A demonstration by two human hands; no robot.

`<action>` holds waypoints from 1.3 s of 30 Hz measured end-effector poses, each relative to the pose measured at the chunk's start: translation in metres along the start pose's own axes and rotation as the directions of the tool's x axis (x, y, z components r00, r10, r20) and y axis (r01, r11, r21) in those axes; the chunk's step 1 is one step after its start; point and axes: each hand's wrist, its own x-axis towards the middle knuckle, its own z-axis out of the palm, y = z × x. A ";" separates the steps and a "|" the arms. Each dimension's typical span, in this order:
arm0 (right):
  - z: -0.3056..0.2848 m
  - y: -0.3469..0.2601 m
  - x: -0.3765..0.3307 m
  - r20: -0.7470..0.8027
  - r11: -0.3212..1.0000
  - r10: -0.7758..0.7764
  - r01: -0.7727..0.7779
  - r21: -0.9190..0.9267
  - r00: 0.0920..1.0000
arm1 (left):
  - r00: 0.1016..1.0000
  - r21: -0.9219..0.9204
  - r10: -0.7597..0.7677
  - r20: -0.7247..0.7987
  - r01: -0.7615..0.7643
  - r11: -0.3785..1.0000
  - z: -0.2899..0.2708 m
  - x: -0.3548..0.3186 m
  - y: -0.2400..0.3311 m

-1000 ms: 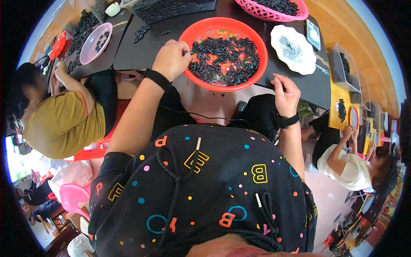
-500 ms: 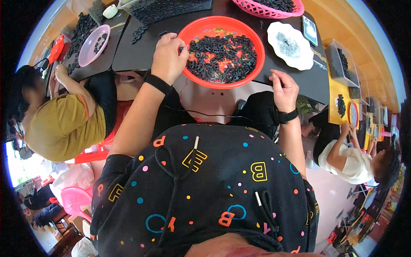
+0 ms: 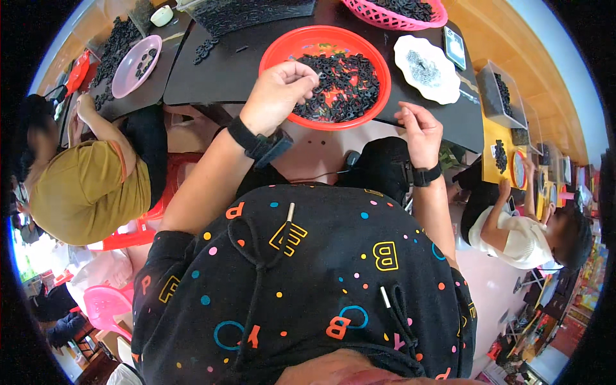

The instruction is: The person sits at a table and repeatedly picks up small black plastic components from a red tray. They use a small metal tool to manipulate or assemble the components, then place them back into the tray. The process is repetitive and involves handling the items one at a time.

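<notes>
A round red basin stands at the table's edge, holding many small black ring-shaped pieces. Over its left side is my left hand, thumb and fingertips pinched together. Whatever is between them is too small to make out. My right hand hovers by the table edge, right of the basin, with fingers bent and thumb against them; any held thing is hidden. Beyond it lies a white scalloped plate with tiny silvery pieces on it.
Behind the basin are a pink mesh basket of black pieces and a clear bin. A few black pieces lie on the dark table. Co-workers sit left, by a pink bowl, and right, by a yellow table.
My left hand has moved right and inward, from the basin's left rim to above its pieces, its wrist turning. The right hand stays near the table edge. The view has shifted slightly.
</notes>
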 end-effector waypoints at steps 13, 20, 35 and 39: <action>0.063 -0.055 -0.030 0.287 0.997 -0.075 0.067 0.037 0.955 | 0.963 -0.086 -0.111 0.247 0.136 0.987 0.027 -0.040 -0.002; 0.065 -0.055 -0.033 0.267 0.998 -0.050 0.037 0.053 0.962 | 0.967 -0.006 -0.033 0.254 0.036 0.999 0.030 -0.041 -0.012; 0.064 -0.059 -0.037 0.233 0.937 -0.240 0.288 -0.199 0.942 | 0.960 -0.001 -0.133 0.247 0.138 0.990 0.033 -0.044 -0.011; 0.062 -0.056 -0.039 0.271 0.941 -0.217 0.275 -0.198 0.938 | 0.979 -0.028 -0.086 0.187 0.092 0.995 0.036 -0.045 -0.012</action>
